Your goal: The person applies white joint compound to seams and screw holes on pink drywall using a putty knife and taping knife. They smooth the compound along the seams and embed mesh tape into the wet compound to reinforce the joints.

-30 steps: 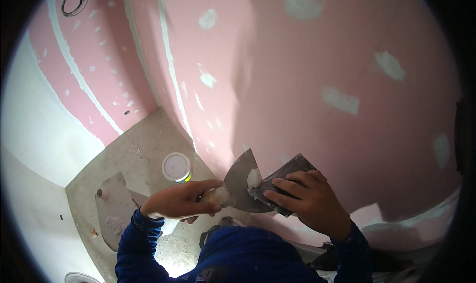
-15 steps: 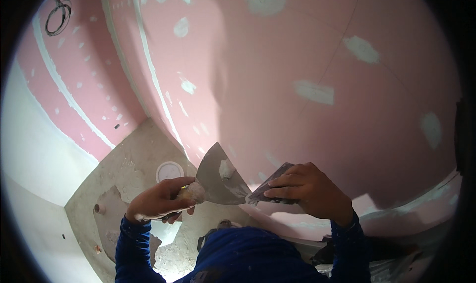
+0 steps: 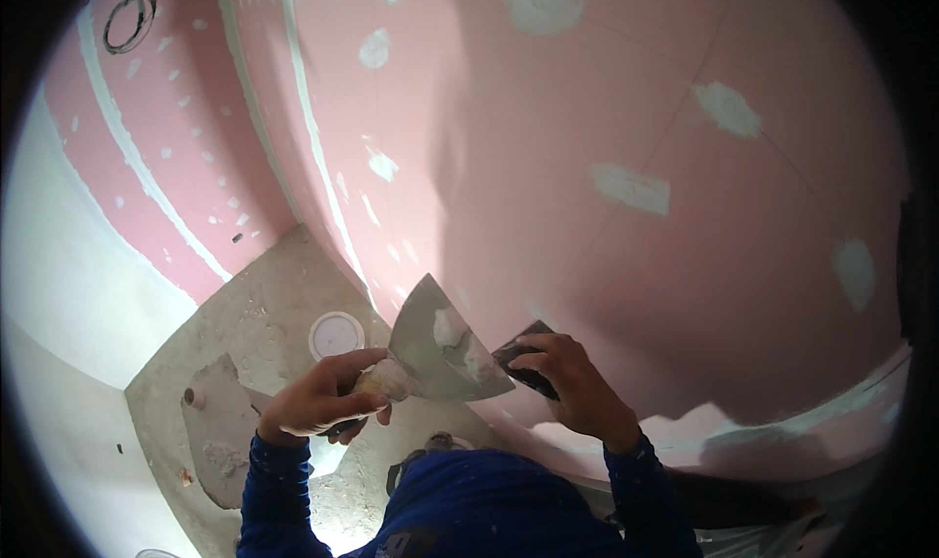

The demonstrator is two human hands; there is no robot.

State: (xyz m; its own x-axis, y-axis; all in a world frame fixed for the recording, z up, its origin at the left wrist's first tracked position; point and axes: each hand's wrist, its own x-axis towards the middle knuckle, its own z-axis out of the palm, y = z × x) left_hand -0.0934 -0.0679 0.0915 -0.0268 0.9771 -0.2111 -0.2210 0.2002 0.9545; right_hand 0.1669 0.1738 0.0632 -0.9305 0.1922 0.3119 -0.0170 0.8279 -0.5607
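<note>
My left hand (image 3: pixel 328 398) is closed round the plaster-crusted handle of a wide drywall knife (image 3: pixel 421 331). Its grey blade flares toward the pink wall and carries white joint compound (image 3: pixel 453 333), part smooth lump and part smear near the right edge. In my right hand (image 3: pixel 584 387) is a dark flat scraper (image 3: pixel 531 343), gripped between thumb and fingers. The scraper's left edge meets the right side of the wide blade, beside the smeared compound. My fingers hide part of the scraper.
Pink plasterboard (image 3: pixel 548 235) with white filler patches (image 3: pixel 631 188) and taped seams rises ahead. On the concrete floor stand a round white-rimmed bucket (image 3: pixel 336 336) and a compound-smeared board (image 3: pixel 217 431) with a short upright handle. A coiled cable (image 3: pixel 129 20) hangs at upper left. Plastic sheeting lies at lower right.
My right hand has moved left with the scraper, its edge now against the wide blade. More compound lies along that blade's right side. The view has shifted slightly.
</note>
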